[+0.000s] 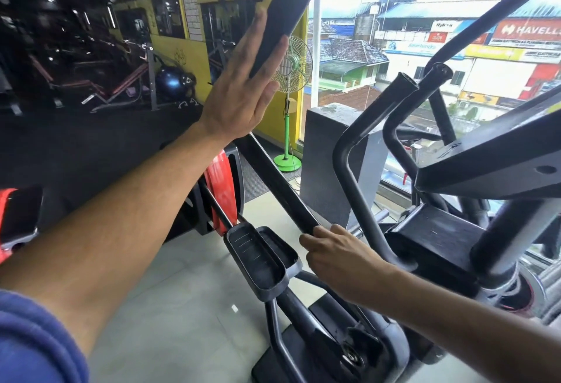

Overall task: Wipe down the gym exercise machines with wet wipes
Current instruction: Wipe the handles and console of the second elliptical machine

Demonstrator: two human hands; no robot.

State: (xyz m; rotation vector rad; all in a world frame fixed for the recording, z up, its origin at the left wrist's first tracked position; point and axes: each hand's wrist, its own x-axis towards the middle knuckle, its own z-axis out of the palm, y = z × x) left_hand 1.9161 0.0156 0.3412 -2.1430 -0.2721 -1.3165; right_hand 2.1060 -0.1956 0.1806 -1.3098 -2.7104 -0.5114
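A gym by a big window — the left hand lies flat on a black bar, the right hand grips a lower bar.

The bar under the left hand is matte black; beyond that hand, the wall is yellow; just right of it, the fan is bright green; below its wrist, a panel is red.
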